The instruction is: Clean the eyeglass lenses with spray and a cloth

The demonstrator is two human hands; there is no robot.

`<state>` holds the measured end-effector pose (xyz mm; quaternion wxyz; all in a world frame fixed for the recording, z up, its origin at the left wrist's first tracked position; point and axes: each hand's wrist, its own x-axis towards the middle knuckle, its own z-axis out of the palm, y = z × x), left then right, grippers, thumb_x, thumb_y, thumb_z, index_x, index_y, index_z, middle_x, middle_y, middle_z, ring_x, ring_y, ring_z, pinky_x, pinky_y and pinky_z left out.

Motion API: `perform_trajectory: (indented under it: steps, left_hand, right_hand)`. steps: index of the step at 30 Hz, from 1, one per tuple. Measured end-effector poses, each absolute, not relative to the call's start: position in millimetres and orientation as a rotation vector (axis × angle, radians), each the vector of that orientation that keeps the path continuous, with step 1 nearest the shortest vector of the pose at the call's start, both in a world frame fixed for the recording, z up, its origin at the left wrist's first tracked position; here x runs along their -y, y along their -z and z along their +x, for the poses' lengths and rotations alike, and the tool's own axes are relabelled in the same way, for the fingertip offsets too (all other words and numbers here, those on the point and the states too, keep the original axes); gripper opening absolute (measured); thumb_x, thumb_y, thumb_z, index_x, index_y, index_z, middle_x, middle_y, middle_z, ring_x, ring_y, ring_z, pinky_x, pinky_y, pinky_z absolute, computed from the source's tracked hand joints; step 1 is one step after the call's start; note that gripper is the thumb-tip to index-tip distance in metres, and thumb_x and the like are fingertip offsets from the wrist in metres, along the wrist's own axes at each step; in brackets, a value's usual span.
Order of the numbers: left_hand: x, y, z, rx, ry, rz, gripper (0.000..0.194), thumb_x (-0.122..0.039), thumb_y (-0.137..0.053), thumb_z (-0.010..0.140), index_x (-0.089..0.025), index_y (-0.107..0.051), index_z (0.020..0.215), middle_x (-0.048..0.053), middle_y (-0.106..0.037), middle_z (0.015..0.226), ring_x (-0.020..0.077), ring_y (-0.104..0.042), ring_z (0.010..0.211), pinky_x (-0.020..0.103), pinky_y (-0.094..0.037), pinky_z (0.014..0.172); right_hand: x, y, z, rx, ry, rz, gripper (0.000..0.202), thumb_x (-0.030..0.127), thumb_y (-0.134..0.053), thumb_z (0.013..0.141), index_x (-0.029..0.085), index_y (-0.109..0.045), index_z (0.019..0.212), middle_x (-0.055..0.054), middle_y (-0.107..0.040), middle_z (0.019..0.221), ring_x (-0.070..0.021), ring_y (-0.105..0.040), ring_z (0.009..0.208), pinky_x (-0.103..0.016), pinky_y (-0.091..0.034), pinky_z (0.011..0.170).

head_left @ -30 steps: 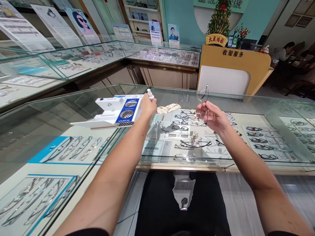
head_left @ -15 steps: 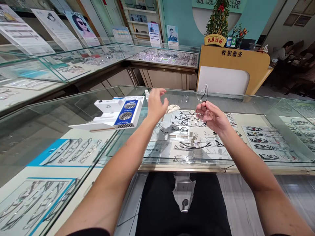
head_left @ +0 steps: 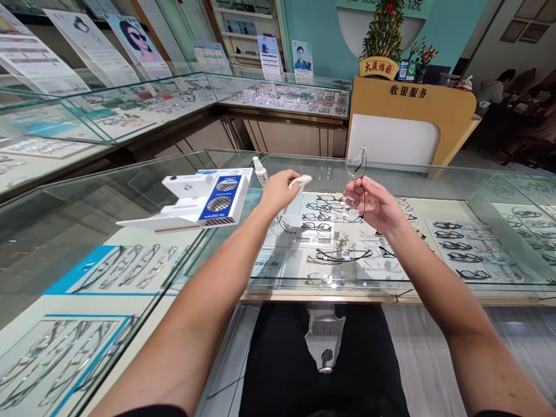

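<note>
My left hand (head_left: 280, 190) pinches a small cream-coloured cloth (head_left: 303, 182) above the glass counter. Just behind that hand stands a white spray bottle (head_left: 260, 171), its lower part hidden by the hand. My right hand (head_left: 377, 204) holds a pair of thin-framed eyeglasses (head_left: 357, 164) upright by the lower part, one lens pointing up and the other down among the fingers. To the left of my left hand an opened white and blue cardboard box (head_left: 221, 200) lies on the glass, its flaps spread.
Under the glass top of the counter (head_left: 373, 284) lie rows of eyeglasses (head_left: 460, 247). More display cases (head_left: 174, 95) stand left and behind. Beyond is a yellow cashier desk (head_left: 412, 110) with a plant (head_left: 382, 35). A person (head_left: 497, 87) sits far right.
My left hand has come down onto the cloth, closed on it and picked it up. The spray bottle shows more fully now. My right hand keeps the eyeglasses nearly still.
</note>
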<state>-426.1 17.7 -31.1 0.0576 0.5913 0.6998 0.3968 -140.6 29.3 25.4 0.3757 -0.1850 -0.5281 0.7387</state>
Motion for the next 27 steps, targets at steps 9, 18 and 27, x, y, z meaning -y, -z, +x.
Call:
perform_trajectory:
  steps: [9, 18, 27]
  left_hand:
    - [15.0, 0.1, -355.3, -1.196, -1.414, 1.62, 0.037, -0.047, -0.077, 0.082, -0.02, -0.066, 0.104, 0.007, -0.073, 0.105, 0.0214, -0.069, 0.096, 0.036, -0.055, 0.087]
    - [25.5, -9.7, -359.3, -1.153, -1.304, 1.747, 0.022, -0.034, -0.074, 0.075, -0.017, -0.067, 0.088, -0.001, -0.066, 0.079, 0.0124, -0.057, 0.068, 0.025, -0.045, 0.064]
    - [27.8, 8.5, -343.4, -1.041, -0.594, 2.235, 0.022, -0.034, -0.07, 0.089, -0.018, -0.082, 0.096, 0.005, -0.077, 0.089, 0.0178, -0.067, 0.082, 0.029, -0.048, 0.079]
  right_hand:
    - [-25.1, -23.9, -144.9, 1.378, -1.925, -0.38, 0.037, 0.052, -0.089, 0.074, 0.026, -0.065, 0.082, -0.001, -0.076, 0.097, -0.0214, -0.073, 0.103, -0.038, -0.058, 0.1]
    - [-26.6, -26.4, -143.3, 1.291, -1.902, -0.344, 0.032, 0.044, -0.094, 0.071, 0.024, -0.071, 0.079, 0.002, -0.077, 0.094, -0.0137, -0.068, 0.091, -0.025, -0.057, 0.086]
    - [-29.4, -26.2, -140.9, 1.271, -1.847, -0.41, 0.032, 0.043, -0.092, 0.074, 0.024, -0.067, 0.079, 0.0, -0.076, 0.096, -0.0145, -0.067, 0.093, -0.025, -0.054, 0.079]
